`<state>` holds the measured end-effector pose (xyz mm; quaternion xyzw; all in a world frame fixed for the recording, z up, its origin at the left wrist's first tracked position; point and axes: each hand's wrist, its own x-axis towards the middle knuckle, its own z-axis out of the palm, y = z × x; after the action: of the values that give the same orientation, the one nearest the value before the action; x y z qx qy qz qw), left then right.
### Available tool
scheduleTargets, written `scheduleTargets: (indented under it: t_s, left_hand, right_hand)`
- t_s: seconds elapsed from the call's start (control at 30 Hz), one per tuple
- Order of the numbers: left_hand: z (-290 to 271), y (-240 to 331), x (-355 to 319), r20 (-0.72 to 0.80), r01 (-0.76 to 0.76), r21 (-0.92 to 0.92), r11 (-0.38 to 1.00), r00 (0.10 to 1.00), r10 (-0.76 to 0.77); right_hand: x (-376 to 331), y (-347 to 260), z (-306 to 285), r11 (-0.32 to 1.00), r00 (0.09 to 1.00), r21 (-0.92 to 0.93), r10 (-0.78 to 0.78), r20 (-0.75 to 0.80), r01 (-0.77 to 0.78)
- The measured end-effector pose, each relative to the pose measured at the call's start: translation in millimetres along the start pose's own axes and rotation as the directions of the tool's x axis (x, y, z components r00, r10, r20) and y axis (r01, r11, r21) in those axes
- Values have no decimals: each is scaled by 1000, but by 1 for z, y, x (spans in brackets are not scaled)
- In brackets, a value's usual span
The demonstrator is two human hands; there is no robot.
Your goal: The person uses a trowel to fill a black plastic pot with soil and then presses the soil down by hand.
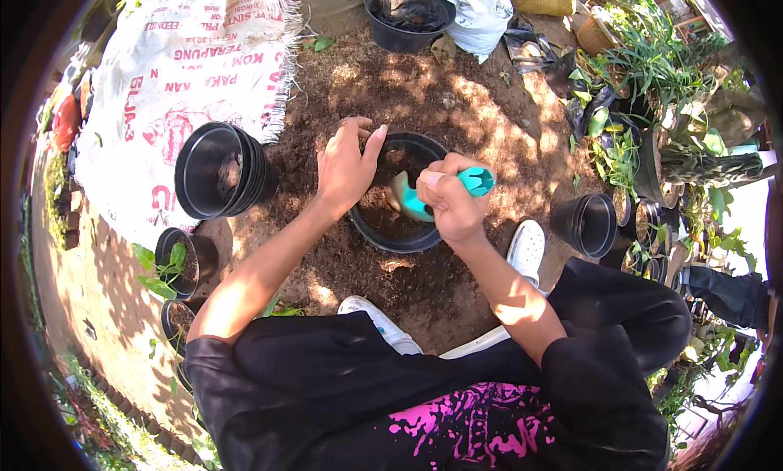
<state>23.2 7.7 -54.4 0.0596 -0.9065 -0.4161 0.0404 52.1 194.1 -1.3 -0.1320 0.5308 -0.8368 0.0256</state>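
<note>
The right hand [453, 203] is closed in a full fist around the handle of a small teal plastic hand trowel [424, 195], a tight grip with the open handle end poking out past the knuckles and the blade angled down and to the left, into a round black plastic pot [383, 234]. Held this way, the blade tip sits low inside the pot, where dark brown soil already covers the bottom; the steep slant looks suited to tipping or pressing soil rather than carrying it level.

The left hand [347, 168] lies flat over the pot's far-left rim, fingers spread and relaxed, holding nothing but resting on the edge. That placement seems to steady the light pot against the push of the trowel.

The pot stands on a wide patch of loose dark soil [457, 104] on the ground, just in front of the person's white shoes [526, 251], so it is close and central between both arms.

Farther out, a nested stack of empty black plastic pots [220, 171] lies on its side to the left, resting at the edge of a white woven sack [179, 71] spread flat. Below it, two smaller black pots with green seedlings [173, 263] stand near the left arm. Another empty black pot [587, 223] sits to the right, and a larger black tub [408, 16] stands at the far side of the soil patch, with potted green plants [652, 71] crowded along the right.
</note>
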Motion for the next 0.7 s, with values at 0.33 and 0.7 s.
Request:
scheduleTargets:
  t_s: [0.33,0.7]
  left_hand:
    - [-5,7,-3,76,53,-42,998,996,-50]
    - [-5,8,-1,110,109,-93,990,989,-99]
  right_hand:
    - [0,5,19,915,978,-354,-150,142,191]
    - [4,8,-8,995,1000,-98,-6,20,8]
